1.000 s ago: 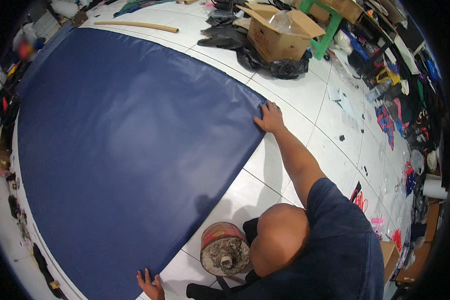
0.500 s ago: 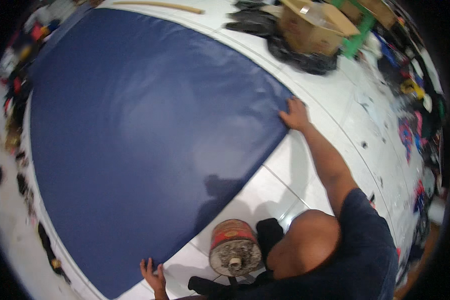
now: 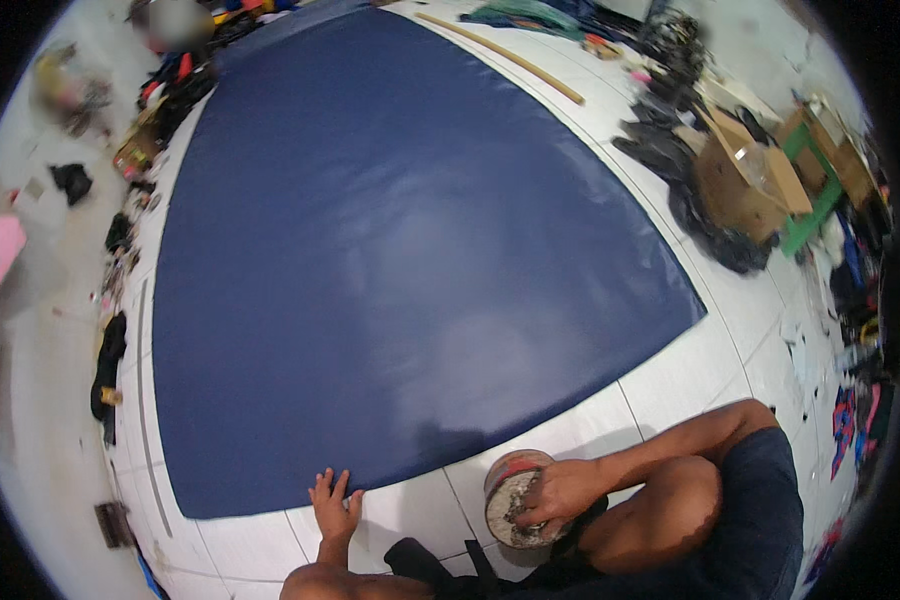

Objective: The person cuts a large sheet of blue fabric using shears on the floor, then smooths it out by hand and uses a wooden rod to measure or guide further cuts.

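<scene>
A large dark blue sheet with a smooth, shiny surface is spread over the white tiled floor in front of me. My left hand rests at its near edge, palm down, fingertips touching the sheet and fingers spread. To the right, close to my knee, stands a round tin with a reddish side and a crusted, grey-white top. My right hand is on that top, fingers curled in around the short stub at its middle; the fingers cover the stub.
A wooden stick lies along the sheet's far right side. Beyond the right edge are black plastic bags, an open cardboard box and a green frame. Scraps and a dark cloth strip lie along the left wall.
My right hand has left the sheet's right corner and come back to the tin's top. The left hand stays at the near edge. The view has turned and now takes in more of the far end.
</scene>
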